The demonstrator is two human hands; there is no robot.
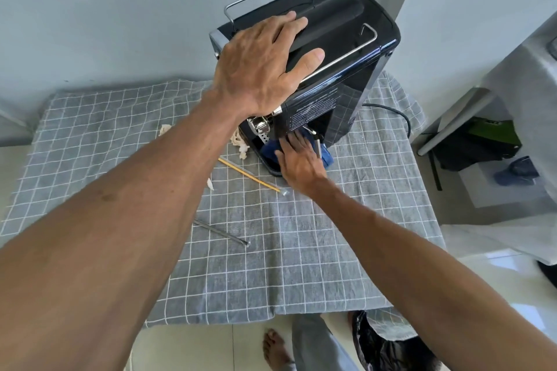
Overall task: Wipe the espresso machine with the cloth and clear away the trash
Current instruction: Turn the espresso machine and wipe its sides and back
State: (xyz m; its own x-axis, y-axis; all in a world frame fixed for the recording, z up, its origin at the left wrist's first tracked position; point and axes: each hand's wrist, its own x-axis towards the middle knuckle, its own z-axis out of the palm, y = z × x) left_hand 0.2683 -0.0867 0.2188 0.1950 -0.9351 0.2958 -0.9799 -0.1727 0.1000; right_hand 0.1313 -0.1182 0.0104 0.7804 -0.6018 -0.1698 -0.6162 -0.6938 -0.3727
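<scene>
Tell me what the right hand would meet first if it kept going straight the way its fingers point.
Probably the espresso machine front panel, just beyond the fingertips of the right hand, which presses the blue cloth there; depth is unclear.

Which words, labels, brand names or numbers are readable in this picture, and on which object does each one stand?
None can be read.
Espresso machine: several lines of white print on its black side panel, too small and blurred to read.
Green and black object on the floor under the side table: pale marks, perhaps lettering, too blurred to tell.
Checked tablecloth, blue cloth and black trash bag: no text visible.
</scene>
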